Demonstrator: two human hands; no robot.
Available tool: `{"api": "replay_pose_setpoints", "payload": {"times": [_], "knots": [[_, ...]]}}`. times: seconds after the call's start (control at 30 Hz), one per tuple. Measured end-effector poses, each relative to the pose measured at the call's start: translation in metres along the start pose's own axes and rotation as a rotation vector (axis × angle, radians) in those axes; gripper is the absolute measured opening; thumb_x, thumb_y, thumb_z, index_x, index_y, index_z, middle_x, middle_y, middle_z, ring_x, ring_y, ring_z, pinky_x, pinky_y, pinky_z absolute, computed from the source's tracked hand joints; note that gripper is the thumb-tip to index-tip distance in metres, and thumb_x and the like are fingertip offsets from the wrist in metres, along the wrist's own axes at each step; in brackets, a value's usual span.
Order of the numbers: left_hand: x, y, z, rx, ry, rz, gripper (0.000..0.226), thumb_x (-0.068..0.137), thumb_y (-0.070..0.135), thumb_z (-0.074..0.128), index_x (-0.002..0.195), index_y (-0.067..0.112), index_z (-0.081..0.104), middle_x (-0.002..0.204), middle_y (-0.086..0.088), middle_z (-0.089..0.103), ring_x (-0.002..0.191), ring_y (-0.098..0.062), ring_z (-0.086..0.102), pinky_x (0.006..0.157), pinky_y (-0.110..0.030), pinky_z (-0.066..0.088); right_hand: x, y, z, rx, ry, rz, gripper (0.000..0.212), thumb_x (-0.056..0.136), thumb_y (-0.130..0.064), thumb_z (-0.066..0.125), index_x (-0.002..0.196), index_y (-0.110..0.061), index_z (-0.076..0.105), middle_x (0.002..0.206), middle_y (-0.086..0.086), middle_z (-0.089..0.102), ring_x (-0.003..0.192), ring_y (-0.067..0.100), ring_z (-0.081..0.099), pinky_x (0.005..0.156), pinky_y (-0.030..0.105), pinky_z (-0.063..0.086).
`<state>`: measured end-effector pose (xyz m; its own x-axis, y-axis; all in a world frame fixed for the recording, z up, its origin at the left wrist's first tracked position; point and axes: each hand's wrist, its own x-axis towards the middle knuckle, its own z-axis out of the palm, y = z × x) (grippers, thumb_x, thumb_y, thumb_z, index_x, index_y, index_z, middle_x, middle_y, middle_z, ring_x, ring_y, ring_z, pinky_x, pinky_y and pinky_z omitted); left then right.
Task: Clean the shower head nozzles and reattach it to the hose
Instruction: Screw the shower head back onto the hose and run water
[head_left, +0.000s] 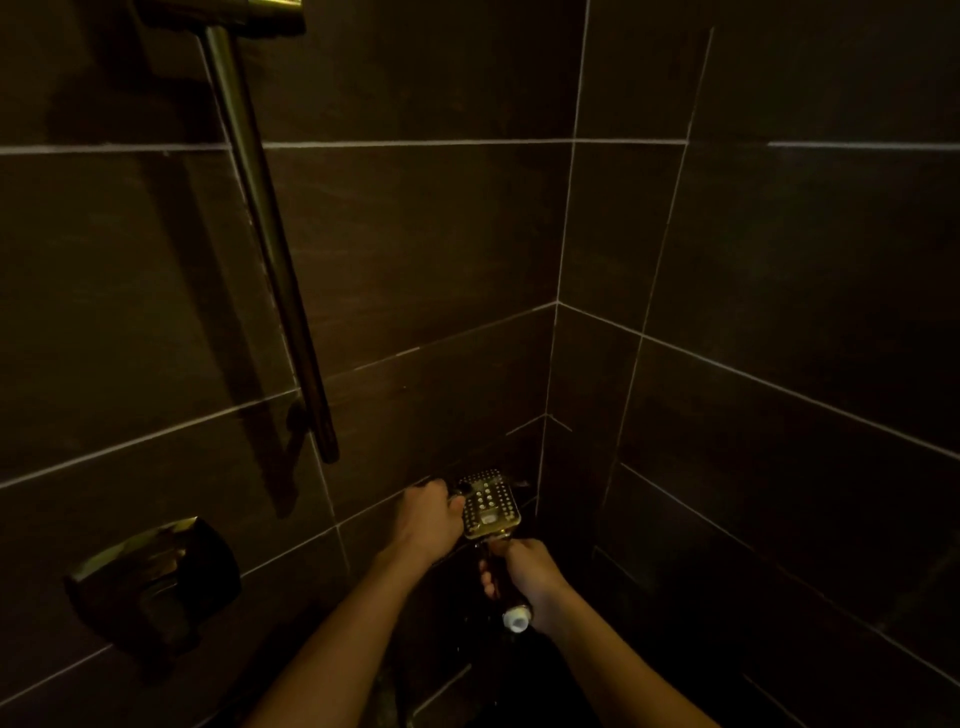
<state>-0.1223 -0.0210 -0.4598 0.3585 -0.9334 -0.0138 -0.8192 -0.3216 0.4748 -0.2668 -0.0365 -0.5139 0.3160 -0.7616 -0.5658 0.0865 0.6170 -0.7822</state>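
Observation:
A square metal shower head (489, 503) with rows of pale nozzles faces up toward me, low in the dim tiled corner. Its handle runs down to a white threaded end (516, 620), which has no hose on it. My right hand (524, 577) grips the handle just below the head. My left hand (428, 517) is at the head's left edge, fingers curled round something small and dark that I cannot make out, touching the nozzle face. No hose is in view.
A metal slide bar (265, 234) runs down the left wall from a bracket at the top. A square metal valve handle (156, 577) sits on the left wall, low. Dark tiled walls meet in a corner (556, 312) just behind the head.

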Motion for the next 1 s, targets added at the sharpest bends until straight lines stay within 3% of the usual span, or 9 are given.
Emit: {"api": "replay_pose_setpoints", "payload": {"times": [0.27,0.37,0.53,0.8,1.0], "knots": [[-0.008,0.001,0.006,0.029,0.016,0.007,0.029,0.097,0.035,0.050,0.105,0.010,0.063,0.106,-0.015,0.069,0.095,-0.031,0.066,0.076,-0.037,0.053,-0.003,0.001,-0.001,-0.021,0.006,0.008,0.025,0.102,-0.010,0.049,0.114,0.007,0.062,0.074,0.014,0.062,0.050,0.018,0.059,0.045,0.029,0.050],[-0.008,0.000,0.004,0.010,0.019,-0.038,0.027,0.097,0.035,0.050,0.106,0.012,0.063,0.103,-0.011,0.068,0.091,-0.027,0.066,0.073,-0.036,0.056,-0.004,0.003,0.000,-0.022,0.012,0.008,0.021,0.102,-0.009,0.048,0.108,0.004,0.063,0.073,0.014,0.062,0.051,0.018,0.059,0.045,0.028,0.050],[-0.004,-0.007,0.000,0.027,0.034,-0.053,0.024,0.100,0.030,0.049,0.109,0.012,0.062,0.090,-0.002,0.059,0.078,-0.015,0.060,0.063,-0.029,0.048,-0.005,0.005,-0.003,-0.008,-0.018,0.023,0.023,0.103,-0.013,0.049,0.114,0.001,0.061,0.077,0.013,0.063,0.053,0.017,0.060,0.049,0.029,0.050],[-0.001,0.001,-0.001,0.018,0.023,0.020,0.029,0.097,0.035,0.050,0.107,0.013,0.065,0.099,-0.010,0.069,0.088,-0.025,0.068,0.078,-0.039,0.059,-0.003,0.002,-0.001,0.013,-0.010,0.006,0.023,0.102,-0.010,0.049,0.115,0.004,0.061,0.076,0.014,0.061,0.050,0.017,0.059,0.045,0.027,0.050],[0.000,0.006,0.001,0.015,-0.025,0.074,0.023,0.098,0.033,0.052,0.105,0.015,0.064,0.092,-0.004,0.066,0.081,-0.018,0.065,0.067,-0.033,0.053,0.003,-0.003,0.001,0.044,-0.004,0.017,0.019,0.101,-0.008,0.048,0.105,0.003,0.062,0.071,0.013,0.060,0.049,0.018,0.057,0.043,0.027,0.048]]}}
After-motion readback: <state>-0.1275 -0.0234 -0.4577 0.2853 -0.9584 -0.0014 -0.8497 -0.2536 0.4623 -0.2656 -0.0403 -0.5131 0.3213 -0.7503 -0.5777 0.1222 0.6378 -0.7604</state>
